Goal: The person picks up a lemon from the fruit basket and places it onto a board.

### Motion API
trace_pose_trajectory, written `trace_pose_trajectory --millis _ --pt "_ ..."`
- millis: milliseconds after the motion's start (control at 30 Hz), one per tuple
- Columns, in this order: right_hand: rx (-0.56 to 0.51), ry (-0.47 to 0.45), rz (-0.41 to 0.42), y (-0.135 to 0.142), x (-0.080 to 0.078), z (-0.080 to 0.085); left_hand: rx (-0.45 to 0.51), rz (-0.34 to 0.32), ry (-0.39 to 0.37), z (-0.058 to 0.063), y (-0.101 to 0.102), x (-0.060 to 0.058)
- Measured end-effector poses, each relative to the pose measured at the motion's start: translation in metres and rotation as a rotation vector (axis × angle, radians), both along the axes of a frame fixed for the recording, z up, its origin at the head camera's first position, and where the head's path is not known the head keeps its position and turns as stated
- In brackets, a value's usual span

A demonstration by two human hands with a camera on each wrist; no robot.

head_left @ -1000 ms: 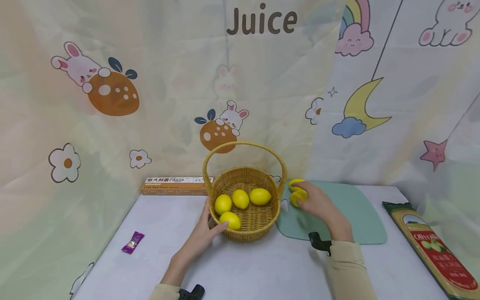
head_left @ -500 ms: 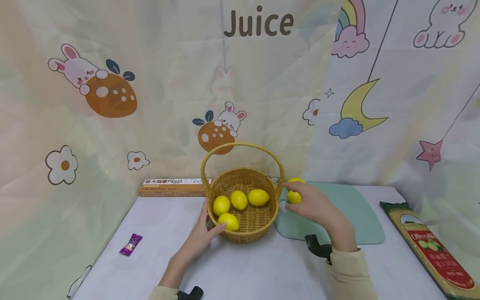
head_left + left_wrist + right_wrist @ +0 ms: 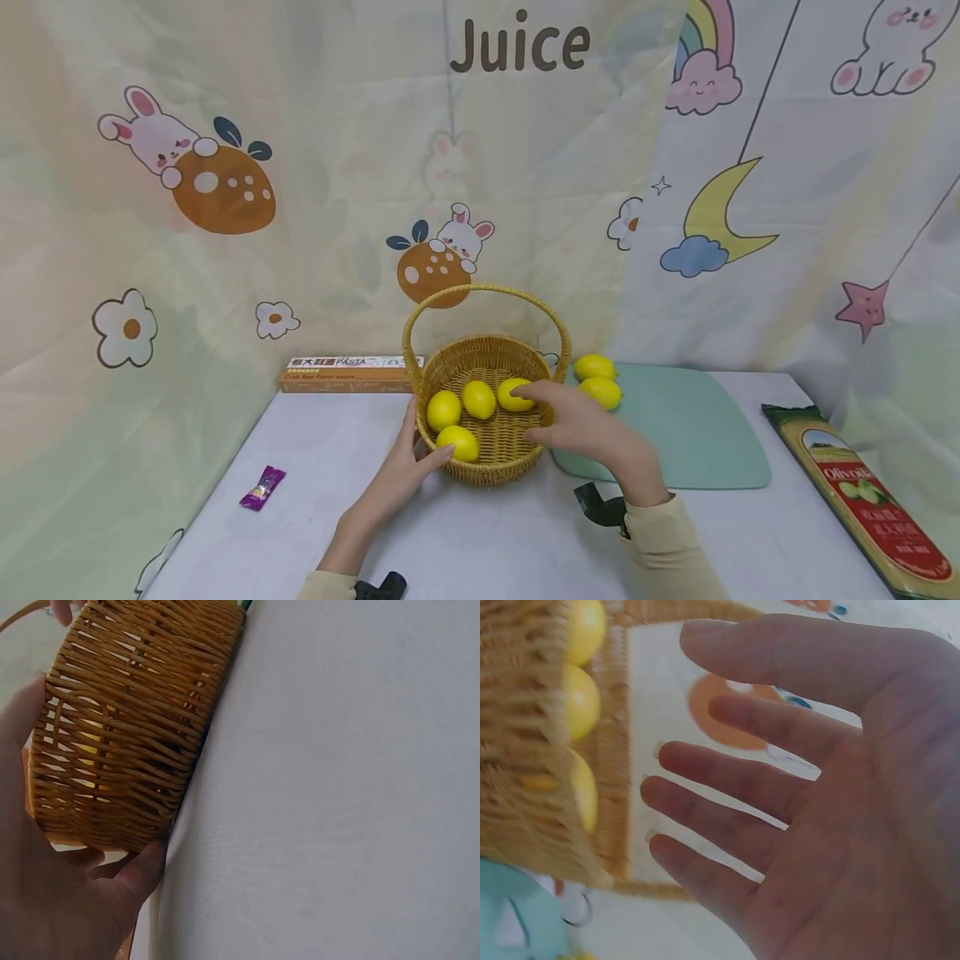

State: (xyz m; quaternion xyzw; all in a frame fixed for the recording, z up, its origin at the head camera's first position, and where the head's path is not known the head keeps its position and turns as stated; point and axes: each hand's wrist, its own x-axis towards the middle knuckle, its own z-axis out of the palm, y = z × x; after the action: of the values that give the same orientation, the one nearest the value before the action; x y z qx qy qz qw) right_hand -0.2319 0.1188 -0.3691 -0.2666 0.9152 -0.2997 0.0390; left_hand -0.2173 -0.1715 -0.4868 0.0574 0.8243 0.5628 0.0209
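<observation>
A wicker basket (image 3: 487, 475) with an arched handle stands mid-table, with several yellow lemons (image 3: 478, 400) inside. My left hand (image 3: 408, 467) grips its left side, the thumb over the rim near the front lemon (image 3: 459, 443); the left wrist view shows that hand (image 3: 67, 892) against the woven wall. Over the basket's right rim hovers my right hand (image 3: 588, 429), its fingertips above or at the right-hand lemon (image 3: 513, 393); contact cannot be told. Nothing lies in its palm, and the fingers are spread in the right wrist view. Two lemons (image 3: 600, 393) rest on the green mat (image 3: 690, 437).
A pasta box (image 3: 348, 382) lies at the back left, behind the basket's left side. Near the left edge is a small purple wrapped candy (image 3: 262, 488). A long pasta packet (image 3: 862, 500) lies along the right edge. A printed curtain (image 3: 337, 183) hangs behind the table.
My right hand has let go of the nearer lemon on the mat and moved left, over the basket's right rim. Both mat lemons now show fully. My left hand keeps its hold.
</observation>
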Motion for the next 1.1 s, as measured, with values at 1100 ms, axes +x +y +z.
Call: trace_pose_trajectory --millis 1100 --pt "0.098 0.095 0.119 -0.085 -0.017 -0.059 0.050 -0.018 -0.022 -0.002 -0.001 -0.001"
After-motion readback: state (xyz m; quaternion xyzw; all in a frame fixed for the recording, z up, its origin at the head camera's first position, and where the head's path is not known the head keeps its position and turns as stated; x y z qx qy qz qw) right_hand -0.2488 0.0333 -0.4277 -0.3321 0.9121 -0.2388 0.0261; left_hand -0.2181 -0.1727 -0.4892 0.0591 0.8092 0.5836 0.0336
